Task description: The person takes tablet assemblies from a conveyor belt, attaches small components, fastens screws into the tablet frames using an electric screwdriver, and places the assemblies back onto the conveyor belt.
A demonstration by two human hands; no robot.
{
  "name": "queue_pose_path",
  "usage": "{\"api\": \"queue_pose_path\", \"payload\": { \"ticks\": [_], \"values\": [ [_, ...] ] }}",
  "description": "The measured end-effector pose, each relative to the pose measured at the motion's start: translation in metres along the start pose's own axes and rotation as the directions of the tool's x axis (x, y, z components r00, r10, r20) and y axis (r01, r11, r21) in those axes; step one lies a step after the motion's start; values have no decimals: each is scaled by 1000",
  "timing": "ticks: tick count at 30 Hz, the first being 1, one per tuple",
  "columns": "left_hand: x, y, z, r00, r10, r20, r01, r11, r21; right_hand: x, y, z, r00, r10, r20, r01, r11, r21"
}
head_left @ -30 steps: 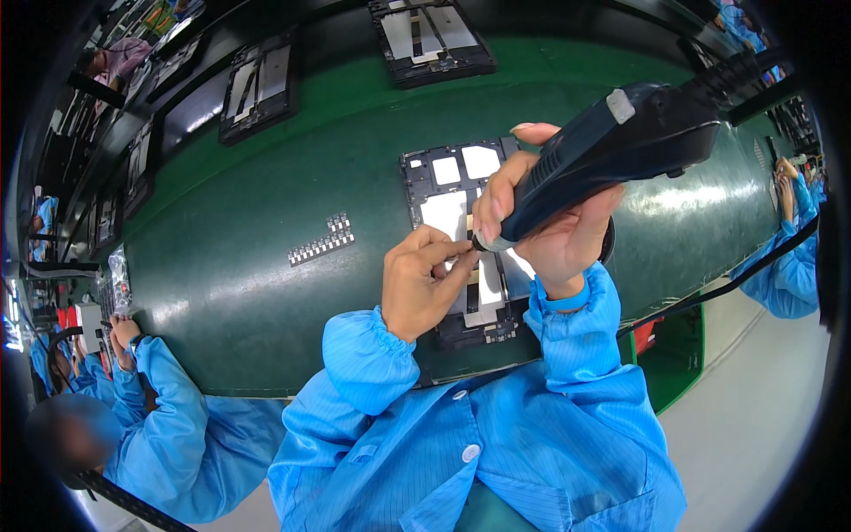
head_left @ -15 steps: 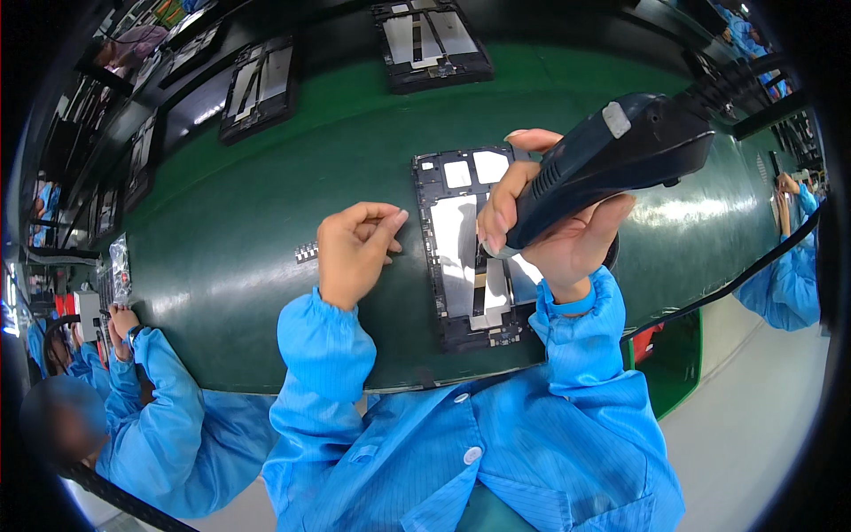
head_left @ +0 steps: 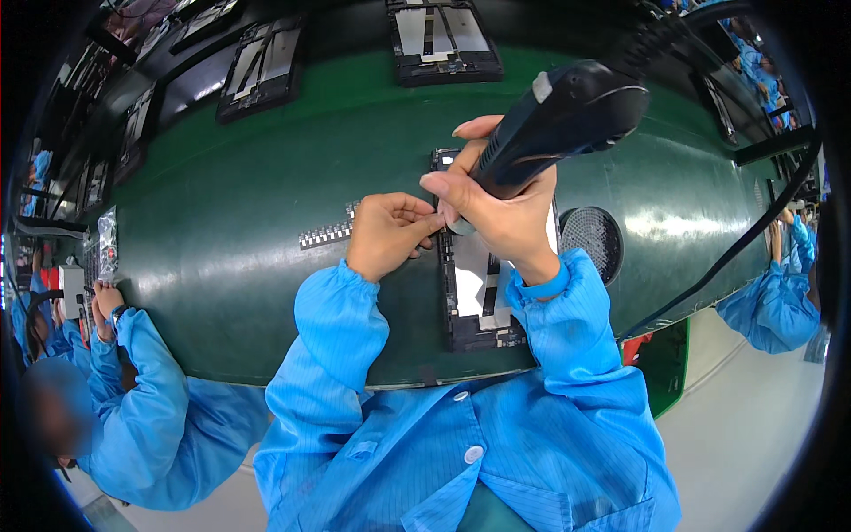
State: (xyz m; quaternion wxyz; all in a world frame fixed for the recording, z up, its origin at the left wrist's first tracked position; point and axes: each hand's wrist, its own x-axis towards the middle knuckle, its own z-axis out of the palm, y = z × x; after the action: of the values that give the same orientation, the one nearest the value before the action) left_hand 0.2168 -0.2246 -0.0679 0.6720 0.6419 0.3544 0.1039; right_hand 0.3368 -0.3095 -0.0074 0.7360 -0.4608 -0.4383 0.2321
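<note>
In front of me on the green bench lies an opened tablet-like device (head_left: 470, 275), black-framed with silvery panels inside. My right hand (head_left: 505, 208) grips a black handheld tool (head_left: 550, 120) with a thick ribbed hose, its lower end over the device's left edge. My left hand (head_left: 390, 232) is closed in a pinch at that same edge, close to the tool's tip. Whatever its fingertips hold is too small to make out. Left of this hand is a strip of small black-and-white pieces (head_left: 326, 235). My right hand and the tool hide the device's upper part.
Right of the device stands a round black mesh-topped thing (head_left: 592, 246). Similar opened devices (head_left: 443, 44) line the far side. A black cable (head_left: 709, 275) runs along the right. At the left, a co-worker's hands (head_left: 106, 306) rest near a clear plastic bag (head_left: 107, 244).
The tool in my right hand has swung left and lower over the device. My left hand has moved right to the device's edge, uncovering more of the strip. The round mesh thing now shows.
</note>
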Motion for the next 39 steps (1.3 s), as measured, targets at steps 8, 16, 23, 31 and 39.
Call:
{"api": "queue_pose_path", "payload": {
  "ticks": [8, 16, 23, 31, 39],
  "values": [
    [2, -2, -1, 1000, 23, -8, -23, 999, 36, 2, 16, 1, 999, -4, 37, 7, 997, -74],
    [0, -2, -1, 999, 25, -22, -25, 1000, -17, -1, 19, 4, 998, -7, 62, 13, 996, -86],
    [1, -3, -4, 996, 87, -2, -87, 996, -30, -12, 14, 9, 963, -86, 255, 156, 950, -270],
    [2, -4, -3, 995, 97, -2, -97, 995, 5, -22, 22, 6, 994, -31, 104, 56, 969, -241],
    [2, -3, 1, 999, 37, 9, -37, 999, -24, 8, -14, -20, 957, -268, 111, 288, 922, -259]
  ]
}}
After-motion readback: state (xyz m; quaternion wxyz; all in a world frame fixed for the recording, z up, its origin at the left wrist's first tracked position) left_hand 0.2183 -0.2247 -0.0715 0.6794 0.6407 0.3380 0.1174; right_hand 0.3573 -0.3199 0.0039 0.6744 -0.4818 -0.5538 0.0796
